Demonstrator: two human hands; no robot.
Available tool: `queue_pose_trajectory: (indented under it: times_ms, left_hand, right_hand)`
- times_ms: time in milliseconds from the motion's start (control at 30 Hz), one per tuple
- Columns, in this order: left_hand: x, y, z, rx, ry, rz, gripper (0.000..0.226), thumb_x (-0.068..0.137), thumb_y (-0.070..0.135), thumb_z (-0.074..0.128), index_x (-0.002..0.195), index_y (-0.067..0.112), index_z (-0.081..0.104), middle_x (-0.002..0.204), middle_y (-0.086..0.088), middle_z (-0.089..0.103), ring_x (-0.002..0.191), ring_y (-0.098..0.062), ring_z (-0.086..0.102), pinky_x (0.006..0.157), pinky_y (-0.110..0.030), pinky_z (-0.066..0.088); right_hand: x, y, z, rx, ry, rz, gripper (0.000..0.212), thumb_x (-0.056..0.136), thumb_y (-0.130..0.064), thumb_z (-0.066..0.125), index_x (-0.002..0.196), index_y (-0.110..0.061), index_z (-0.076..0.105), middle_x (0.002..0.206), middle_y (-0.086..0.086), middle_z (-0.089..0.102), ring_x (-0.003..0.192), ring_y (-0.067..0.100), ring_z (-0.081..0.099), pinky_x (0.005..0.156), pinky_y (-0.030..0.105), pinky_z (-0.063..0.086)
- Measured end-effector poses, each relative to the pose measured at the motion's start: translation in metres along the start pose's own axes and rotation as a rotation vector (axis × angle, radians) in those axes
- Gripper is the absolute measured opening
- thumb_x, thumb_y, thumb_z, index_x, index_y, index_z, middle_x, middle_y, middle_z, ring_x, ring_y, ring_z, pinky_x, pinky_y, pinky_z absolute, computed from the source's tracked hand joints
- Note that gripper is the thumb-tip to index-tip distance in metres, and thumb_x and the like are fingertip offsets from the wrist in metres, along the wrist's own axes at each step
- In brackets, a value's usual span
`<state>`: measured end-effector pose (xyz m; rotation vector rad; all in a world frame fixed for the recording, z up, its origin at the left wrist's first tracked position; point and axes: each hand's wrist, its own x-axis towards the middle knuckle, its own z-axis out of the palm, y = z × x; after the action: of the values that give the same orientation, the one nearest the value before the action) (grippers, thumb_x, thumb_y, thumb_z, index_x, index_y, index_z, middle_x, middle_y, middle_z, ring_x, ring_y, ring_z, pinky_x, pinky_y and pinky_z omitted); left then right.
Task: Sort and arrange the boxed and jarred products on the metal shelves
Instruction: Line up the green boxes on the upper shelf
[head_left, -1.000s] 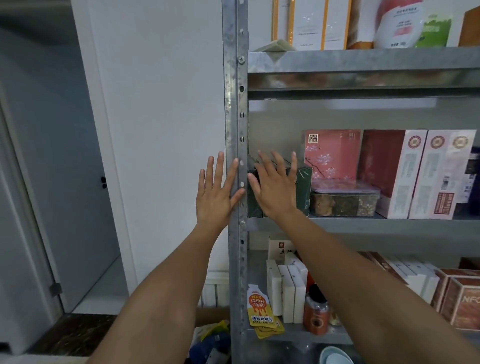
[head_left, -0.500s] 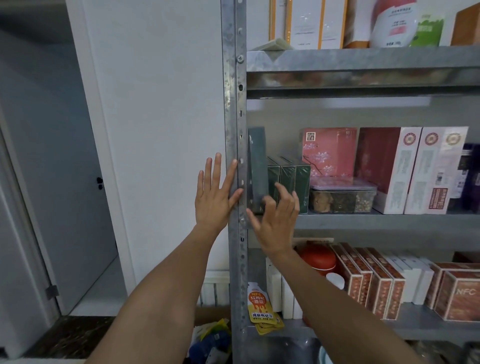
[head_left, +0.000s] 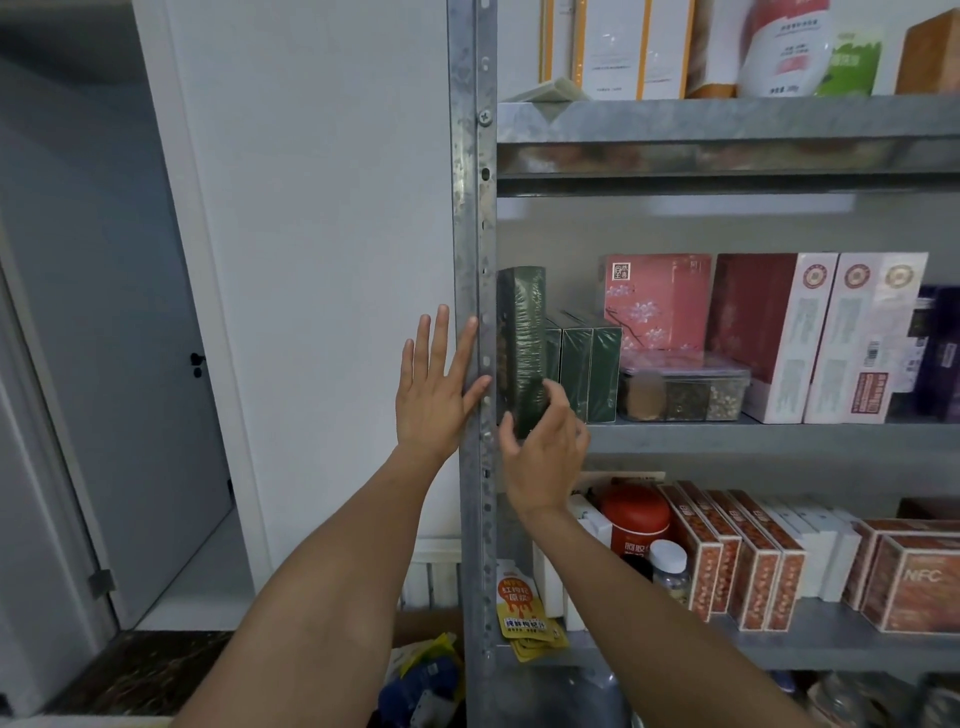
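Currently a tall dark-green box (head_left: 521, 343) (narrow, glossy, film-wrapped) is being held upright at the far left end of the middle shelf (head_left: 753, 436), just beside the upright post (head_left: 472, 208). Its lower end is being pinched by the right hand (head_left: 545, 447), thumb on the left face, fingers curled round the right. The left hand (head_left: 434, 395) is being pressed flat against the post, fingers spread. Three shorter green boxes (head_left: 589, 374) are being seen just to its right; a clear lidded container (head_left: 685, 389) and a pink flowered box (head_left: 657, 301) stand beyond. Post and shelf — mottled galvanised steel, punched holes.
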<state>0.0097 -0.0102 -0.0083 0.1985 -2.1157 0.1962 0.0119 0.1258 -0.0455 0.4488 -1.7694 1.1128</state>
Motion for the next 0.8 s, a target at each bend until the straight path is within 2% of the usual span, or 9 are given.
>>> queue_pose_trajectory:
  times_ms: [133, 233, 333, 433, 533, 600, 667, 733, 800]
  left_hand:
    - [-0.002, 0.006, -0.003, -0.07, -0.004, -0.032, 0.064, 0.099, 0.059, 0.011, 0.154, 0.029, -0.005, 0.163, -0.009, -0.006, 0.149, -0.025, -0.014, 0.121, -0.042, 0.0]
    - [-0.003, 0.017, -0.012, -0.212, 0.027, -0.114, 0.069, 0.095, 0.064, 0.001, 0.155, 0.03, 0.005, 0.163, -0.01, -0.007, 0.15, -0.028, -0.011, 0.12, -0.045, 0.003]
    - [-0.009, 0.037, -0.022, -0.448, 0.117, -0.239, 0.077, 0.091, 0.07, 0.003, 0.155, 0.029, 0.019, 0.163, -0.007, -0.002, 0.15, -0.024, -0.007, 0.118, -0.04, -0.001]
    - [-0.02, 0.055, -0.036, -0.925, 0.116, -0.475, 0.067, 0.095, 0.067, 0.018, 0.144, 0.028, 0.043, 0.156, 0.0, 0.018, 0.142, -0.012, 0.012, 0.118, -0.039, 0.009]
    - [-0.043, 0.063, -0.05, -1.13, -0.125, -0.589, 0.046, 0.103, 0.048, 0.028, 0.13, 0.025, 0.057, 0.135, 0.005, 0.038, 0.131, -0.01, 0.03, 0.115, -0.039, 0.028]
    - [-0.068, 0.066, -0.06, -1.267, -0.362, -0.651, 0.045, 0.101, 0.053, 0.031, 0.118, 0.026, 0.063, 0.124, 0.003, 0.059, 0.121, -0.015, 0.054, 0.097, -0.027, 0.048]
    - [-0.099, 0.069, -0.07, -1.492, -0.623, -0.763, 0.051, 0.091, 0.063, 0.038, 0.113, 0.027, 0.067, 0.11, 0.003, 0.073, 0.104, -0.014, 0.068, 0.073, -0.019, 0.055]
    - [-0.124, 0.073, -0.078, -1.678, -0.811, -0.889, 0.059, 0.082, 0.068, 0.042, 0.117, 0.027, 0.067, 0.112, 0.001, 0.073, 0.103, -0.016, 0.069, 0.074, -0.028, 0.056]
    - [-0.141, 0.076, -0.078, -1.747, -0.853, -0.976, 0.062, 0.08, 0.066, 0.049, 0.123, 0.024, 0.064, 0.117, -0.003, 0.071, 0.108, -0.02, 0.067, 0.083, -0.037, 0.054]
  right_hand:
    - [-0.006, -0.001, -0.02, 0.168, 0.046, 0.041, 0.048, 0.085, -0.016, 0.07, 0.128, -0.005, 0.051, 0.111, 0.006, 0.061, 0.101, 0.019, 0.056, 0.095, 0.043, 0.04]
    - [-0.008, 0.001, -0.047, 0.381, 0.079, 0.11, 0.045, 0.089, -0.031, 0.061, 0.13, -0.015, 0.05, 0.117, -0.013, 0.051, 0.11, 0.005, 0.046, 0.099, 0.04, 0.043]
    - [-0.008, 0.004, -0.078, 0.534, 0.101, 0.207, 0.037, 0.089, -0.039, 0.056, 0.123, -0.03, 0.047, 0.119, -0.012, 0.054, 0.114, 0.014, 0.053, 0.097, 0.045, 0.048]
    - [-0.003, 0.014, -0.116, 0.621, 0.103, 0.271, 0.022, 0.087, -0.042, 0.056, 0.108, -0.04, 0.05, 0.107, -0.029, 0.058, 0.101, -0.002, 0.057, 0.083, 0.019, 0.051]
    - [0.005, 0.035, -0.148, 0.68, 0.085, 0.407, 0.013, 0.087, -0.045, 0.056, 0.087, -0.032, 0.058, 0.083, -0.024, 0.063, 0.077, -0.005, 0.057, 0.066, 0.014, 0.047]
    - [0.007, 0.049, -0.161, 0.699, -0.018, 0.474, 0.02, 0.091, -0.036, 0.057, 0.072, -0.03, 0.059, 0.069, -0.016, 0.06, 0.068, 0.003, 0.055, 0.059, 0.019, 0.044]
    - [0.004, 0.062, -0.168, 0.747, -0.121, 0.549, 0.03, 0.096, -0.024, 0.057, 0.066, -0.027, 0.06, 0.062, -0.014, 0.06, 0.059, 0.003, 0.056, 0.055, 0.017, 0.043]
    - [0.002, 0.07, -0.172, 0.761, -0.222, 0.654, 0.024, 0.096, -0.022, 0.057, 0.073, -0.023, 0.063, 0.065, -0.011, 0.066, 0.06, 0.005, 0.062, 0.056, 0.018, 0.048]
    - [-0.001, 0.075, -0.172, 0.766, -0.338, 0.791, 0.018, 0.095, -0.026, 0.059, 0.081, -0.02, 0.068, 0.071, -0.007, 0.071, 0.065, 0.009, 0.068, 0.056, 0.018, 0.052]
